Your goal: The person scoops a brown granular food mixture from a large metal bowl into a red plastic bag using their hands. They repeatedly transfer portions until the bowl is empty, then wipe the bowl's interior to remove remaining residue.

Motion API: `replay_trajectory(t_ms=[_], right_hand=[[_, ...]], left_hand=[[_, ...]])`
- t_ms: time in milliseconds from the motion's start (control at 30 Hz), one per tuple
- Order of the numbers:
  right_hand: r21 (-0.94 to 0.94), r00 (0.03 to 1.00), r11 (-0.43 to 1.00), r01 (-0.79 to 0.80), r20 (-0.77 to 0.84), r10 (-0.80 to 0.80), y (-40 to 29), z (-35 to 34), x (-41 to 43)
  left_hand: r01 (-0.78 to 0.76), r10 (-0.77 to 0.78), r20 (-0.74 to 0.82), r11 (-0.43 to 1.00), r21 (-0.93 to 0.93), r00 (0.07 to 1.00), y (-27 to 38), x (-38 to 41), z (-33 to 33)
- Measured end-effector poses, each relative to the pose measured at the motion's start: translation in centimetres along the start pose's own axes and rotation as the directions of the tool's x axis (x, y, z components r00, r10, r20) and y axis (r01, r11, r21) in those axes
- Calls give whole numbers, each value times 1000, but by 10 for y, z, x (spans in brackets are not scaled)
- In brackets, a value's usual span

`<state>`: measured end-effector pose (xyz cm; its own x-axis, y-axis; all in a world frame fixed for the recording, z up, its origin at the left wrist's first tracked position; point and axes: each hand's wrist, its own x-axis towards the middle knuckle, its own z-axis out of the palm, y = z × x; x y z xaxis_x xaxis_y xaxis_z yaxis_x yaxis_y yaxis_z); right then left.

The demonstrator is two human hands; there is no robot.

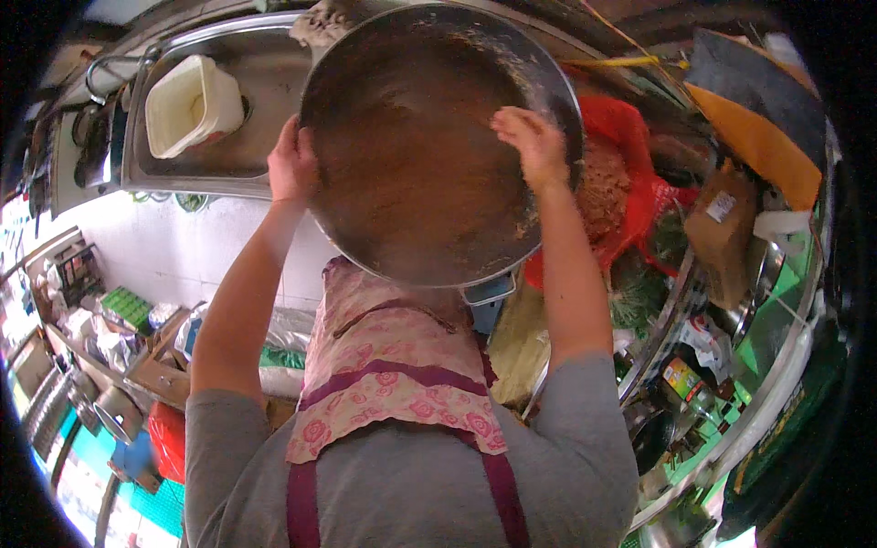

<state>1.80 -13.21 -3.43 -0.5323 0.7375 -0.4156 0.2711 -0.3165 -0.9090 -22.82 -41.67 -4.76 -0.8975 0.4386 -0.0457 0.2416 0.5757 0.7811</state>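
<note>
A large round metal pan [425, 164], dark and brownish inside, is tilted in front of me above my apron. Pale residue clings along its upper right wall and in spots near the lower right rim. My left hand [293, 164] grips the left rim, the thumb on the inner side and the fingers partly hidden behind it. Over the right part of the interior is my right hand [538, 147], fingers loosely bent and nothing visible in them. Motion blurs it, so contact with the pan wall is unclear.
To the left, a stainless-steel sink [274, 96] holds a white plastic tub [195, 106] below a faucet [103, 75]. A greyish cloth-like lump [322, 26] sits at its far edge. On the right, a red plastic bag [634, 185] with pinkish contents lies beside a brown carton [723, 233].
</note>
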Motion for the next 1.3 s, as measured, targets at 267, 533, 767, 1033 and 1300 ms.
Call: replay_trajectory(t_ms=[267,533,767,1033,1300], right_hand=[[-286,977,957,-47,-212,-15,254,21,97],[-607,685,475,637,728,11,180,175,-13],[-459,479,215,862,877,-50,135,214,-20],[-503,489,-34,864,852,-185,86,195,-62],[-636,461,-188,749,703,-542,33,149,-84]], left_hand=[[98,-100,84,995,26,991,6,3,2],[71,-69,99,997,-15,993,-3,1,-4],[-56,56,23,998,8,998,-7,-1,0],[-7,7,45,1000,-6,999,-8,1,0],[-1,2,46,1000,-25,999,-5,1,1]])
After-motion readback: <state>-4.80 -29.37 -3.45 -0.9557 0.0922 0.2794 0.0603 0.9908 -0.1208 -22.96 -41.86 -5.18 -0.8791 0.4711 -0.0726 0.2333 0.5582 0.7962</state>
